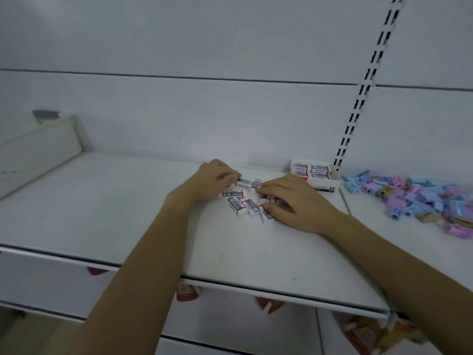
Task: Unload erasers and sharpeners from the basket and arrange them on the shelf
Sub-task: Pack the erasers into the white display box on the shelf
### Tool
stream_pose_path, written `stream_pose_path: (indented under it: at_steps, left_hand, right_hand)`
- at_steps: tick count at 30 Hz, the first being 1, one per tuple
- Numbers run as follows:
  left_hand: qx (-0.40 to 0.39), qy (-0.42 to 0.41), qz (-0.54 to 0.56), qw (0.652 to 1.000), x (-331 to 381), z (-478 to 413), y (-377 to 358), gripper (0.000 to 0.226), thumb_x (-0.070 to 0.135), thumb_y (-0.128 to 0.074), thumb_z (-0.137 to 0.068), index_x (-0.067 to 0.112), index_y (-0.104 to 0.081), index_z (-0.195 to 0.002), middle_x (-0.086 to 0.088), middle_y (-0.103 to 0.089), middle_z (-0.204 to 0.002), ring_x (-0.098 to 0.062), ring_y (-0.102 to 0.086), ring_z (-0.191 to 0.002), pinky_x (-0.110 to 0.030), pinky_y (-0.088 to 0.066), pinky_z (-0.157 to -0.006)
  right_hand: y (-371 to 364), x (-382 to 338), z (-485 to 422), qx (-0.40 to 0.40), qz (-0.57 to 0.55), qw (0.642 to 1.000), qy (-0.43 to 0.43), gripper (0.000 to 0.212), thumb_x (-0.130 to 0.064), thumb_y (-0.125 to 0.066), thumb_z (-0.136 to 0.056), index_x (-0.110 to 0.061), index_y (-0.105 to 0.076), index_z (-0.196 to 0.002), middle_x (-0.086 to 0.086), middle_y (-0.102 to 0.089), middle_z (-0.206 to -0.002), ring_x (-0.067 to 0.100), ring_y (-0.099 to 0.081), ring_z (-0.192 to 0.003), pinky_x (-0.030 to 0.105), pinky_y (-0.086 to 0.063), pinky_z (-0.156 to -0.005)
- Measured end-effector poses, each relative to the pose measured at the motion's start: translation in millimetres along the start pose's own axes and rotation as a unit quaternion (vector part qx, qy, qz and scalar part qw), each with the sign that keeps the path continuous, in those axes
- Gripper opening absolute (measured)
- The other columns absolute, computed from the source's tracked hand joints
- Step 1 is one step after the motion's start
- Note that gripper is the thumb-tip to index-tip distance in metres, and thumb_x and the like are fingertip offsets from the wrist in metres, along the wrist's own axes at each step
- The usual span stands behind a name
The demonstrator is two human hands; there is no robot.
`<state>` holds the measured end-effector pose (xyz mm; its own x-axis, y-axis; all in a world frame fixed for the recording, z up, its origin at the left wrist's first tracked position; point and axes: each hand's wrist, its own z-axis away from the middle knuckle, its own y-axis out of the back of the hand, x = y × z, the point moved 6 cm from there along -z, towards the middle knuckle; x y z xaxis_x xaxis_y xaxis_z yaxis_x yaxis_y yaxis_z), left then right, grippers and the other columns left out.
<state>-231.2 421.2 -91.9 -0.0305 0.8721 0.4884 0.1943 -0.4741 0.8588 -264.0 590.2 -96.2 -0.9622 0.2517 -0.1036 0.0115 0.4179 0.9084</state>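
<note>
Several small white erasers (242,201) with dark printed sleeves lie loose in a pile on the white shelf (102,206). My left hand (212,180) rests on the pile's left side, fingers curled over erasers. My right hand (291,201) lies on the pile's right side, fingers spread flat over more erasers. A white display box (316,176) of stacked erasers stands at the back, just right of my hands. Blue, pink and tan sharpeners (414,196) lie heaped on the neighbouring shelf at the right. The basket is not in view.
A slotted upright (363,98) runs up the back wall between the two shelf sections. A white side panel (38,147) closes the shelf at the left. Red and orange packets (186,292) hang below the shelf's front edge.
</note>
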Motion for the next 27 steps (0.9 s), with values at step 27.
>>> stream_pose_path:
  at_steps: [27]
  left_hand:
    - [0.034,0.054,-0.033,0.997,-1.7,-2.3,1.7,0.034,0.012,-0.039,-0.092,0.014,-0.063,-0.116,-0.009,-0.053,-0.121,-0.022,-0.050,-0.114,-0.036,-0.040,-0.098]
  right_hand:
    - [-11.4,2.8,-14.2,-0.056,-0.007,0.995,-0.084,0.080,-0.058,-0.001,-0.080,-0.024,-0.057,-0.125,-0.004,-0.051,-0.135,0.016,-0.032,-0.130,0.023,-0.016,-0.108]
